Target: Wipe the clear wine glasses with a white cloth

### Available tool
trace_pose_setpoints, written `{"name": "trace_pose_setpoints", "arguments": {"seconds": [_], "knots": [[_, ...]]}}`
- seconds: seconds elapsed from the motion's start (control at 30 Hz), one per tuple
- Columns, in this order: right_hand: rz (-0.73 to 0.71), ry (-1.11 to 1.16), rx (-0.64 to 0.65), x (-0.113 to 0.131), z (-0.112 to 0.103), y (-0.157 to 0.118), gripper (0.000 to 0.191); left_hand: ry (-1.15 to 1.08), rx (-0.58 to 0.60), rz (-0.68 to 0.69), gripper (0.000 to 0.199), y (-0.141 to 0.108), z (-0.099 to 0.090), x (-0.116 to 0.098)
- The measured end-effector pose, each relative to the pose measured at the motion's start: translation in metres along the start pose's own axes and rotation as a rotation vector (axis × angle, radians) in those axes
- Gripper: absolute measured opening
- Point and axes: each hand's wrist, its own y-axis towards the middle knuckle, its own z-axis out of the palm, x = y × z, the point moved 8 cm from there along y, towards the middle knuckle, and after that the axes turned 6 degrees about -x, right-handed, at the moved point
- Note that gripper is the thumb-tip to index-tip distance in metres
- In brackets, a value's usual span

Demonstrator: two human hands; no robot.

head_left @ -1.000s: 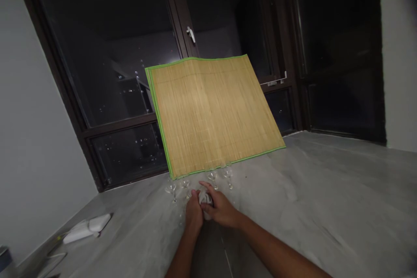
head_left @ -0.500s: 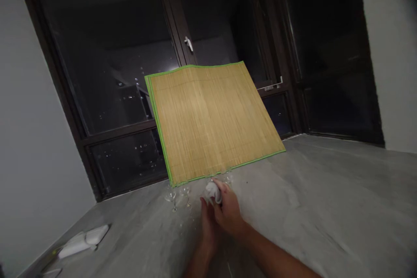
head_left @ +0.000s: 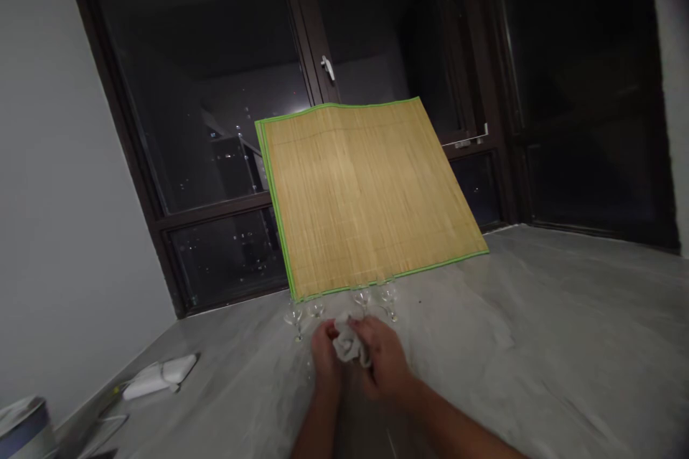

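A crumpled white cloth (head_left: pixel 351 344) is bunched between my two hands, low in the middle of the view. My right hand (head_left: pixel 385 355) grips it from the right with curled fingers. On the other side, my left hand (head_left: pixel 325 353) closes at the cloth's left edge; whether a glass is hidden inside the folds I cannot tell. Just beyond my hands stand several clear stemmed glasses: one glass (head_left: pixel 293 318) at the far left, another (head_left: pixel 316 310) beside it, and two more, a glass (head_left: pixel 362 297) and a glass (head_left: pixel 388 295), behind my right hand.
A green-edged bamboo mat (head_left: pixel 366 193) leans up against the dark window (head_left: pixel 204 86) behind the glasses. On the grey stone surface (head_left: pixel 511 344), a white bundle (head_left: pixel 161 375) lies at the left. A round can-like container (head_left: pixel 26 430) shows in the lower left corner.
My hands have lowered and drawn nearer with the cloth, and my left hand has shifted to its left side. The glasses behind show more clearly. The whole view has turned slightly left.
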Motion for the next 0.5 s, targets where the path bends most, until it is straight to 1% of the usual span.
{"name": "trace_pose_setpoints", "arguments": {"seconds": [0.07,0.13,0.17,0.23,0.27,0.33,0.43,0.5], "knots": [[0.088,0.024,0.263,0.001,0.023,-0.006,0.059,-0.032,-0.145,0.030,0.014,0.011,-0.026,-0.013],[0.171,0.005,0.522,-0.001,0.045,-0.020,0.064,-0.057,-0.239,0.026,0.014,0.018,-0.043,-0.020],[0.199,-0.023,0.627,-0.004,0.054,-0.028,0.068,-0.066,-0.261,0.015,0.015,0.020,-0.048,-0.020],[0.255,-0.106,0.759,-0.016,0.065,-0.043,0.075,-0.082,-0.258,-0.017,0.018,0.022,-0.049,-0.019],[0.284,-0.144,0.787,-0.023,0.067,-0.049,0.077,-0.098,-0.228,-0.037,0.020,0.023,-0.045,-0.017],[0.335,-0.177,0.788,-0.036,0.068,-0.056,0.077,-0.141,-0.140,-0.078,0.024,0.023,-0.035,-0.013],[0.399,-0.180,0.762,-0.052,0.064,-0.057,0.070,-0.201,-0.019,-0.140,0.031,0.021,-0.024,-0.009],[0.433,-0.201,0.773,-0.060,0.061,-0.055,0.068,-0.224,0.018,-0.165,0.033,0.021,-0.022,-0.009]]}}
